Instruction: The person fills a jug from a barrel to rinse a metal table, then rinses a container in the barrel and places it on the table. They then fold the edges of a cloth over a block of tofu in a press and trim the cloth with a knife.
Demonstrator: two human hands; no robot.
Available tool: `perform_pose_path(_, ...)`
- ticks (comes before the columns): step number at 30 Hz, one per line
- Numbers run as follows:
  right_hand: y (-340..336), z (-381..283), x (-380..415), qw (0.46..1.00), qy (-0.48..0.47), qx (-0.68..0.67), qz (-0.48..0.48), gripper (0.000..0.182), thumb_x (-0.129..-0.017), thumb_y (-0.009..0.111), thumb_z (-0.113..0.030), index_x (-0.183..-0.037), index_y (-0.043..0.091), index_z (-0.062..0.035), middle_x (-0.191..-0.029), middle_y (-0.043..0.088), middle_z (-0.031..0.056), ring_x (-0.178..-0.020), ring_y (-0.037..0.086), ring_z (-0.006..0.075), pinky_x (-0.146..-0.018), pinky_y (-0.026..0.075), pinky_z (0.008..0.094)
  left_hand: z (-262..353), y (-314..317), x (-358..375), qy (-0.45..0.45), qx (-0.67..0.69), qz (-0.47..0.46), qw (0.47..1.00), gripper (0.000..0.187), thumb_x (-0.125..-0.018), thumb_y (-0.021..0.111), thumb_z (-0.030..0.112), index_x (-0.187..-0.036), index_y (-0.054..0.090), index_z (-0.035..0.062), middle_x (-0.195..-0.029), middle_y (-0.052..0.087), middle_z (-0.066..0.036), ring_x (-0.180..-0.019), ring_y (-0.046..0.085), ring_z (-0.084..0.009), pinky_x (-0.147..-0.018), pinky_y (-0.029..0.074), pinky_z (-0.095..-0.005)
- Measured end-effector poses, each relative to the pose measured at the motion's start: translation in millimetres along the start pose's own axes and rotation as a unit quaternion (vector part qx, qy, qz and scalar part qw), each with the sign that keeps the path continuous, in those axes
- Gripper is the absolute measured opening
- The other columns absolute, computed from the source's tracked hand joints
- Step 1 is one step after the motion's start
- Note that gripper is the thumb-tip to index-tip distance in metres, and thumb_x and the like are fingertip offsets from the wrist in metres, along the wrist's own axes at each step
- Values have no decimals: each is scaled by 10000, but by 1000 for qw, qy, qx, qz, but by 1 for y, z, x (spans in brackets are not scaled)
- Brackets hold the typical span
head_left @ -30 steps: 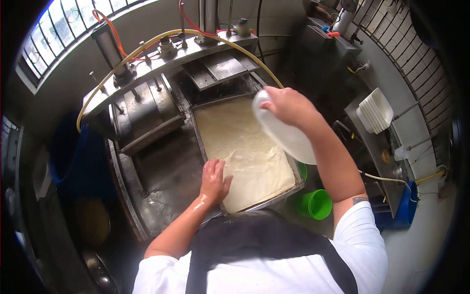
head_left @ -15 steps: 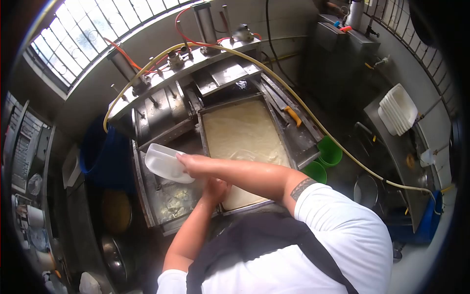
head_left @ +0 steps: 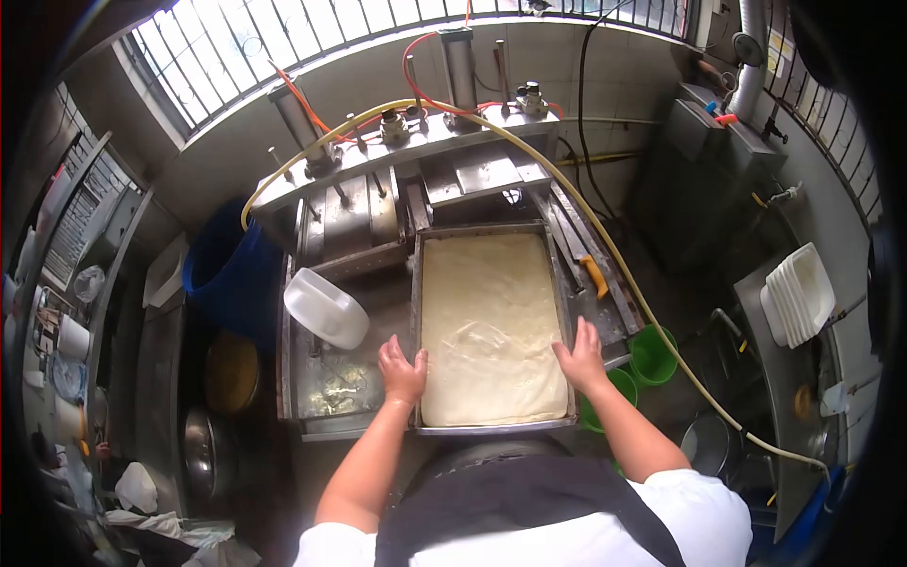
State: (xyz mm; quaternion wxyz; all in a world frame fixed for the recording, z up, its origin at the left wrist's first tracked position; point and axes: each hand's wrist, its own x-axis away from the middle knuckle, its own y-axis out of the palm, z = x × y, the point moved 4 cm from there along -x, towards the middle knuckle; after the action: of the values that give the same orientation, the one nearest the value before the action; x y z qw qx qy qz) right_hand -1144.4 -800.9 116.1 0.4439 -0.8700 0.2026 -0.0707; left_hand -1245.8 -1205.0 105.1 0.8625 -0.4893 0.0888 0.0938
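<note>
In front of me lies a rectangular metal mould (head_left: 417, 283) lined with a pale, wrinkled cloth (head_left: 491, 321) that covers its contents. At the mould's left wall is my left hand (head_left: 402, 372), fingers apart, with nothing in it. My right hand (head_left: 581, 355) is at the opposite wall, its fingers stretched out and also holding nothing. To the left, a translucent white plastic scoop-like container (head_left: 326, 310) rests tilted on the metal tray (head_left: 368, 293), just beyond my left fingertips.
A press frame (head_left: 397, 142) with upright cylinders stands behind the mould. A knife with an orange handle (head_left: 594, 276) lies on the right ledge. Green buckets (head_left: 652, 355) stand low at the right, a blue barrel (head_left: 231, 265) at the left. A yellow hose (head_left: 652, 317) crosses the right side.
My right hand has let go of the white container, now resting on the left tray, and moved to the mould's right side. My left hand has moved to its left wall. The view has shifted.
</note>
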Motion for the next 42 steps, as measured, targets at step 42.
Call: perform_pose_path(42,10,6,17,996,-67,-59,-12,680,-953,532,-106,-1583,323,42,-1246,649,400,-1172,629,555,-1028,507,556,8,-8,-7,-14,75,-171,982,402,-1070,544,342,-1138,491,-51,-923,685,-382,-911,652,-598,-812,509,-649)
